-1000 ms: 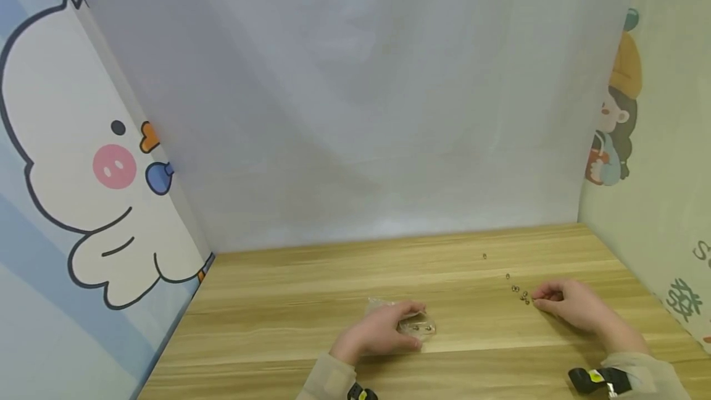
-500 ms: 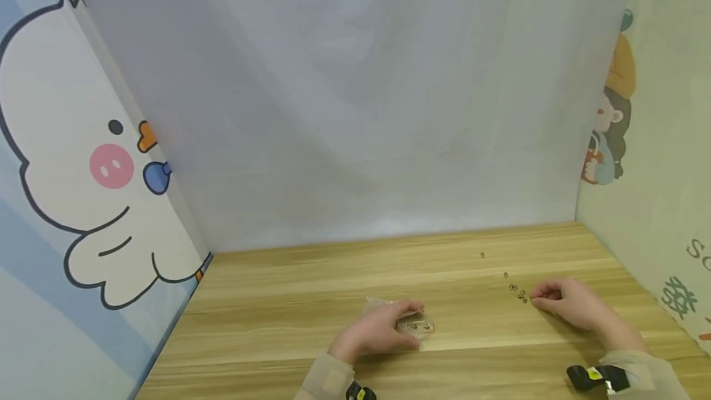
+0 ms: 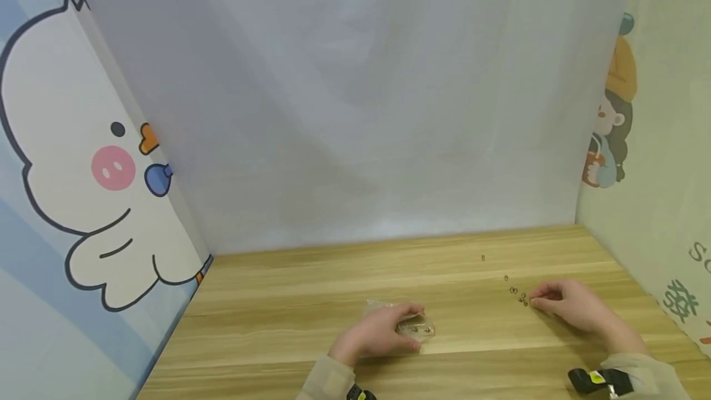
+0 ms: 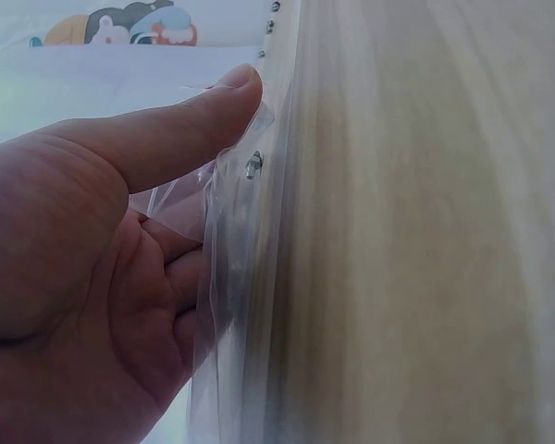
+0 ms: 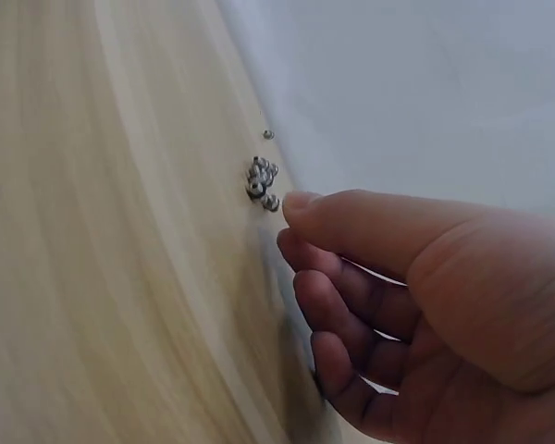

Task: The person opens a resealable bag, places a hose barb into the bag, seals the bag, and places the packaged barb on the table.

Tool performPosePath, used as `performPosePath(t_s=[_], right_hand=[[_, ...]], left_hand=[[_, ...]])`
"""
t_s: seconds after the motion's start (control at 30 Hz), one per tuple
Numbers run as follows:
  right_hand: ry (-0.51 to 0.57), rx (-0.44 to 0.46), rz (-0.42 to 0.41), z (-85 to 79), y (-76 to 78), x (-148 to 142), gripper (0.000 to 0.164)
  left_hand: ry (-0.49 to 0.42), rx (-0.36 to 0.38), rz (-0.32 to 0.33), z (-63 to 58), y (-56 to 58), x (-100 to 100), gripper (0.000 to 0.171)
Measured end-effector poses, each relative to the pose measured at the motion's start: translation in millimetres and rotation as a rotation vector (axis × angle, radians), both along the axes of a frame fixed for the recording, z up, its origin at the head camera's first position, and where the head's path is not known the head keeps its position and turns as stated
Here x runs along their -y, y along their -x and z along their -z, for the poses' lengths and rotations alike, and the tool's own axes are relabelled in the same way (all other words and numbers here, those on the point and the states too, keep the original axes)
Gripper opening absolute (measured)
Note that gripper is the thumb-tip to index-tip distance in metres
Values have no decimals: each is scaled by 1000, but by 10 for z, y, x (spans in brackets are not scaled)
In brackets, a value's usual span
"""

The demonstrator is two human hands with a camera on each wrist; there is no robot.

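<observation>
My left hand (image 3: pixel 380 329) curls round a clear plastic bag (image 3: pixel 371 307) on the table, thumb to one side of it and fingers to the other. A couple of small metal pieces (image 3: pixel 428 329) sit inside the bag; in the left wrist view one metal piece (image 4: pixel 253 166) shows through the film below the thumb. To the right, my right hand (image 3: pixel 572 304) rests low by several tiny silvery metal pieces (image 3: pixel 522 299). Its fingers are loosely bent, thumb tip near the index fingertip, right beside the metal pieces (image 5: pixel 262 176), and nothing shows between them.
The wood-grain table (image 3: pixel 266 320) backs onto a pale grey sheet (image 3: pixel 361 110). One loose metal piece (image 3: pixel 483 258) lies farther back, another metal piece (image 3: pixel 506 278) nearer the group. Printed panels with a cartoon bird (image 3: pixel 61 122) and a cartoon child (image 3: pixel 613 116) stand at the sides.
</observation>
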State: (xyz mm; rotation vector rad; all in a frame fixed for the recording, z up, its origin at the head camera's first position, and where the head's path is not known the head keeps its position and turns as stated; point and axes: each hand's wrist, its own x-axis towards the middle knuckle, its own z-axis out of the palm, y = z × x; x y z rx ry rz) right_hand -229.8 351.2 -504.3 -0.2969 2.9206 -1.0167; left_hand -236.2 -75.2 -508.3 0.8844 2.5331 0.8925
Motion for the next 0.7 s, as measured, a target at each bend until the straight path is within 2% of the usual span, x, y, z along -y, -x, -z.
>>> performPosePath(t_s=[0.2,0.4,0.53,0.7], right_hand=[[12,-10,-10,-94,-13,171,16],[68,-21,-50,-135,-28,410,15],[114,-39,-115,-113,-12,606,14],[175,-52,-236,-60,7,889,10]], left_hand=[[-1,-6,0,-13,-4,-10,71],[0,-4,1,4,2,-2,71],[-15,2,-4,12,8,4,70],[-14,7,-5,16,9,8,71]])
